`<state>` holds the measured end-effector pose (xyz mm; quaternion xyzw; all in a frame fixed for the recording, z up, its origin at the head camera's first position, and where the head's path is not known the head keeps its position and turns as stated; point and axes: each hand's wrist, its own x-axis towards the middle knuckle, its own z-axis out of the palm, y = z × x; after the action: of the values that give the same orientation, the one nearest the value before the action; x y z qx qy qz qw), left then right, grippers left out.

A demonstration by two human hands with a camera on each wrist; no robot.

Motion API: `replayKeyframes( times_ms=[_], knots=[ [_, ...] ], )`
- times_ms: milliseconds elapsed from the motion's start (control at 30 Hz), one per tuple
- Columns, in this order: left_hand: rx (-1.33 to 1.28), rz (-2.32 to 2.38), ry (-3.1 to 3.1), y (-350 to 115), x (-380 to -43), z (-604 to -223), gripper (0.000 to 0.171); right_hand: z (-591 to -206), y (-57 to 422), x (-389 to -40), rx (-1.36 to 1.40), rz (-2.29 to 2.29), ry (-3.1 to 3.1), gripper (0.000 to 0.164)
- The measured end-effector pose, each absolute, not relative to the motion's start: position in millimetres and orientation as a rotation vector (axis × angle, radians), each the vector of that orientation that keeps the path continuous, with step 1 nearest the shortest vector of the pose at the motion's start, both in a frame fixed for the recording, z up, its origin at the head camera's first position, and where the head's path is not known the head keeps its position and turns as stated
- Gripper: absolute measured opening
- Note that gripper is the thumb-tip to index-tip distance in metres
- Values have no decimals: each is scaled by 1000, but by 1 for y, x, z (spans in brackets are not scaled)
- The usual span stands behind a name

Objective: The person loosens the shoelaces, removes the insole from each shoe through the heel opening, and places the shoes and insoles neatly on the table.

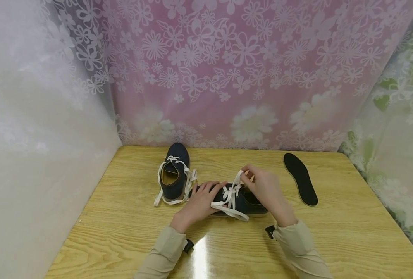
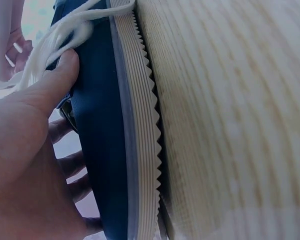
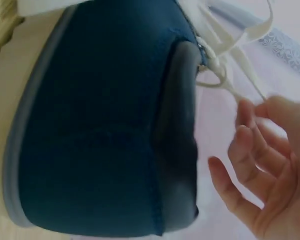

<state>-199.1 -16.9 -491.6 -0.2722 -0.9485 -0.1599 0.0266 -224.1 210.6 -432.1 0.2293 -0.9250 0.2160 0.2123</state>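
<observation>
A dark navy sneaker point(image 1: 257, 209) lies on the table in front of me, toe to the left, heel to the right. My left hand point(image 1: 200, 200) grips its toe end; in the left wrist view the thumb point(image 2: 65, 72) lies on the upper near the laces, with the other fingers on the far side. Between right thumb and index finger, my right hand point(image 1: 266, 190) pinches one end of the white shoelace point(image 1: 238, 179), pulled up taut above the eyelets. The rest of the lace loops loosely over the near side. In the right wrist view the padded collar point(image 3: 177, 135) faces the right hand.
A matching sneaker point(image 1: 178, 153) stands at the back left, toe away from me, its white laces trailing around it. A black insole point(image 1: 301, 179) lies at the right on the wooden table point(image 1: 346, 232). Flowered curtains point(image 1: 206, 77) hang behind and at both sides.
</observation>
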Motion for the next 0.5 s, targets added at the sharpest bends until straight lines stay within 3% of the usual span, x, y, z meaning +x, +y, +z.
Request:
replayKeyframes(
  times_ms=[333, 500],
  knots=[
    [-815, -532, -2951, -17, -201, -491, 74, -423, 216, -225, 456, 1161, -2423, 17],
    [-820, -558, -2942, -18, -201, -492, 77, -426, 214, -227, 590, 1045, -2526, 47]
  ],
)
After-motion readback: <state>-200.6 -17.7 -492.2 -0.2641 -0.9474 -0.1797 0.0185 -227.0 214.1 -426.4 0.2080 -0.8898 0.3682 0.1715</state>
